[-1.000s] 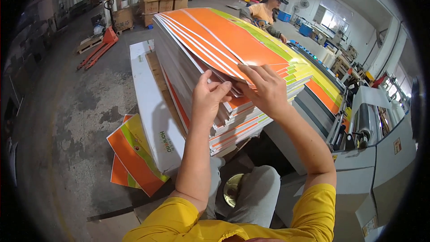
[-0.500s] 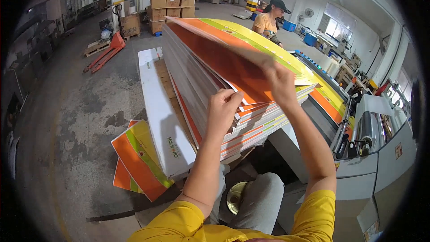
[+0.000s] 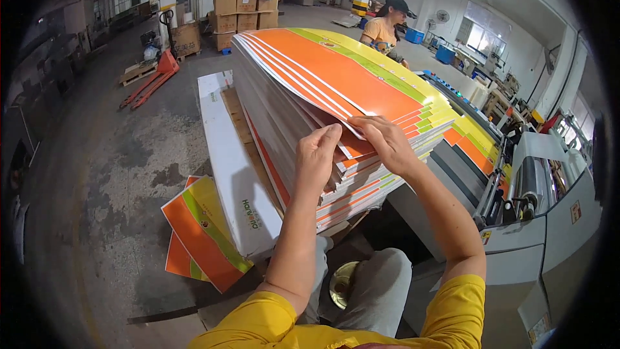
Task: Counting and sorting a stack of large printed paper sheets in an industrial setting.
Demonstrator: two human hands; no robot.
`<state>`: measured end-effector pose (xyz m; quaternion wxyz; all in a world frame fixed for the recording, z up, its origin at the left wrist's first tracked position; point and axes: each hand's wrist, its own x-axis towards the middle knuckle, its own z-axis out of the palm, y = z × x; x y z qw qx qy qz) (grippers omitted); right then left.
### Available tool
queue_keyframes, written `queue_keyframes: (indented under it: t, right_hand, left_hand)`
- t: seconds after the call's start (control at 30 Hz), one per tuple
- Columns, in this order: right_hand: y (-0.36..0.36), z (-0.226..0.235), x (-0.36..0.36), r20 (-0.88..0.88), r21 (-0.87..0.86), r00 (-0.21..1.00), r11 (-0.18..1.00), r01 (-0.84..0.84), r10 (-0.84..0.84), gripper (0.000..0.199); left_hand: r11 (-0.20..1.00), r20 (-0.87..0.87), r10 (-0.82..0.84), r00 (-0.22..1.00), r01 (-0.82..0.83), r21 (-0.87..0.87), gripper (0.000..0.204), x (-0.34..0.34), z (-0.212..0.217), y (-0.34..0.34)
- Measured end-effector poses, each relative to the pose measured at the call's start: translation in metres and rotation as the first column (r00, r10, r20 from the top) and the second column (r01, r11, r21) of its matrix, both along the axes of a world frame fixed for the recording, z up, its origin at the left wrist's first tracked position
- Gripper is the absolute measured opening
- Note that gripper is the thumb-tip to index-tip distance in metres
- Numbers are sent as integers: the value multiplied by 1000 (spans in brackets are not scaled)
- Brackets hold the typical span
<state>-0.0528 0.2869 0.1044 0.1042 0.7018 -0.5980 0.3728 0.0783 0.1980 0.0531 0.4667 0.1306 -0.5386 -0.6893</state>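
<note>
A tall stack of printed sheets (image 3: 361, 77), orange, green and yellow on top, stands in front of me. Its top few sheets lie fanned, with white edges showing in steps. At the near corner my right hand (image 3: 386, 145) pinches the edge of these upper sheets, fingers on top. Beside it, my left hand (image 3: 316, 158) is closed, thumb against forefinger, at the slightly lifted sheet edges; whether paper is between those fingertips is hidden. Under the lifted corner, more sheet edges show.
Right of the stack is a grey machine with rollers (image 3: 529, 187), sheets lying on its bed. Left are a long white box (image 3: 236, 174) and loose printed sheets (image 3: 206, 232) on the floor. Farther off: a red pallet jack (image 3: 155, 77), cartons (image 3: 245, 6) and a person (image 3: 385, 29).
The raised, bent upper sheets have come down and now lie fanned on the stack. My right hand has moved down and left to the near corner. My left hand has shifted slightly.
</note>
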Motion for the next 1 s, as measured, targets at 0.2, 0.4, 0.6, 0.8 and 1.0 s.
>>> queue_keyframes:
  t: [0.2, 0.4, 0.6, 0.8, 1.0]
  right_hand:
    - [3, -3, -10, -175, -20, 981, 996, 88, -90, 41]
    - [-13, 32, -16, 930, -55, 366, 977, 206, -25, 50]
    - [1, -6, 3, -20, 29, 979, 979, 204, -203, 21]
    - [5, -6, 4, -259, -7, 932, 965, 261, -254, 26]
    - [15, 5, 21, -563, -257, 788, 959, 121, -250, 45]
  left_hand:
    - [998, 20, 2, 1000, -1, -70, 24, -2, -1, 1]
    - [998, 60, 38, 997, -35, -48, 22, -1, -1, 0]
    - [1000, -5, 29, 1000, -29, 2, 33, -2, 2, 2]
    - [996, -117, 77, 990, -71, 60, 64, -5, -4, 2]
    - [980, -171, -1, 985, 35, 197, 55, -1, -6, -2]
